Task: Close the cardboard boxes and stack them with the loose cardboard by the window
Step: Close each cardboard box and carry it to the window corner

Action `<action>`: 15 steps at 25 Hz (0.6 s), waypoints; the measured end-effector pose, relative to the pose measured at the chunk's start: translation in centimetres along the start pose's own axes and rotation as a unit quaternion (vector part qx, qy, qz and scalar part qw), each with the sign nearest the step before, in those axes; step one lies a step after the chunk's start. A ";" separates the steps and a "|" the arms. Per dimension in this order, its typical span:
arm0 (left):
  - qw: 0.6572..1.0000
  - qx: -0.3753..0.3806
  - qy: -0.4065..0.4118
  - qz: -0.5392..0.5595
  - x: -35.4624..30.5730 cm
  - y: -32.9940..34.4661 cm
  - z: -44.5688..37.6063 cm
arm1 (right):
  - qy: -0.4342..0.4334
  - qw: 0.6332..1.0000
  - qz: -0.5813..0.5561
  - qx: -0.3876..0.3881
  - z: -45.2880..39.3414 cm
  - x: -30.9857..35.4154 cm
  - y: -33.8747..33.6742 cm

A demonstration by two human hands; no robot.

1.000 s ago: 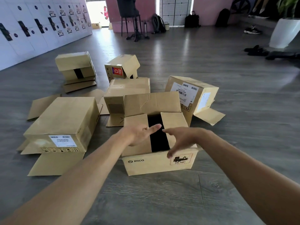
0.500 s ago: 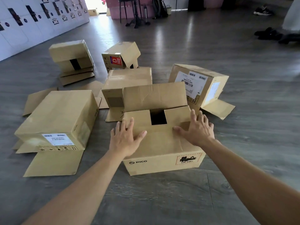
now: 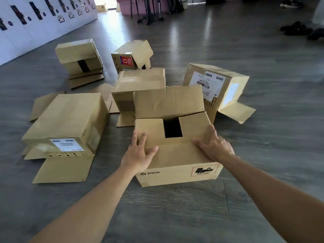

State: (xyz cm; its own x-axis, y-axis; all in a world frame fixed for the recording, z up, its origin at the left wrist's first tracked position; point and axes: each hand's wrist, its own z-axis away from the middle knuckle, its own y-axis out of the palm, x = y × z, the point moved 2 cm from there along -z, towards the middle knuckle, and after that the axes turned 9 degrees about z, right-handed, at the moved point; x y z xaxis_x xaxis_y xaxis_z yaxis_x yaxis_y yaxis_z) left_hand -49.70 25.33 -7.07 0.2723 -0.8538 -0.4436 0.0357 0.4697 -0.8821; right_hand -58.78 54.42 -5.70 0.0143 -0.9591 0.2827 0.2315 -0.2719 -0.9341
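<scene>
Creased cardboard box (image 3: 177, 160) lies under flat left hand (image 3: 138, 155) and right hand (image 3: 214, 146).

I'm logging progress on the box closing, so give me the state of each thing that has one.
Brown PICO cardboard box: near and side flaps folded down, far flap up.
Left hand: flat on the near flap.
Right hand: flat on the right flap.
Label-fronted brown box: lying with flaps splayed on floor.

Matt creased cardboard box (image 3: 177, 155), glossy wood-grain floor (image 3: 175, 207).
</scene>
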 end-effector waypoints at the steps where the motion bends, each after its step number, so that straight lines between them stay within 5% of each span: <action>1: 1.000 0.000 0.004 -0.003 -0.1 0.0 0.7 | -0.002 1.000 -0.001 -0.001 0.8 -0.2 0.0; 15: 0.996 -0.036 0.010 -0.080 -1.0 0.9 8.8 | -0.007 1.000 0.009 -0.017 9.0 -3.2 1.6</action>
State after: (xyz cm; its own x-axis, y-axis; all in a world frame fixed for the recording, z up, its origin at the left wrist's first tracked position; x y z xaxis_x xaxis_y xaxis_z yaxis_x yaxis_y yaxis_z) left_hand -41.42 28.55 -6.05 0.2500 -0.9208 -0.2994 0.0071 0.3109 -0.9504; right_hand -49.72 57.78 -6.14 0.0326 -0.9626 0.2689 0.1978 -0.2575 -0.9458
